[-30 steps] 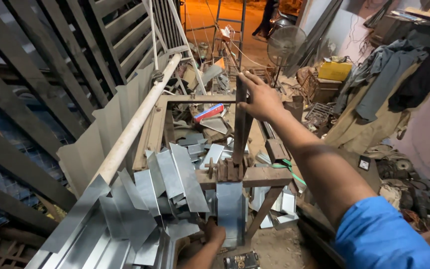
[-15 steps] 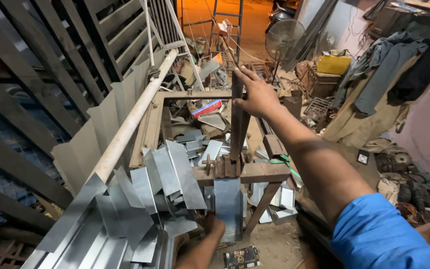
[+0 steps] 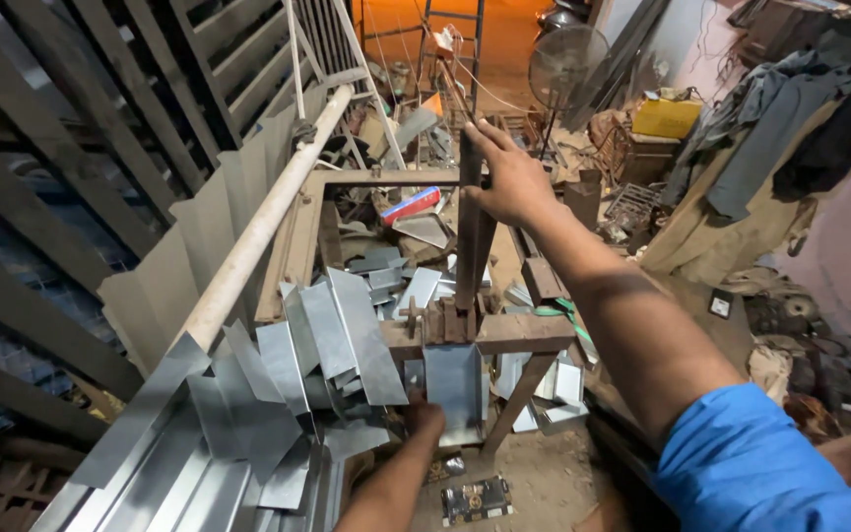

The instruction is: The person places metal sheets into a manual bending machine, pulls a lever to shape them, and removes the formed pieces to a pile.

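cut metal sheets (image 3: 332, 340) crowding left, bare floor (image 3: 554, 478) below bench

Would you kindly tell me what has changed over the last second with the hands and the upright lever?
Little has changed. The right hand keeps its grip on the top of the upright lever, which looks slightly more upright than before, though the camera also shifted. The left hand stays low against the metal sheet under the wooden press frame. The pile of cut metal strips lies as before.
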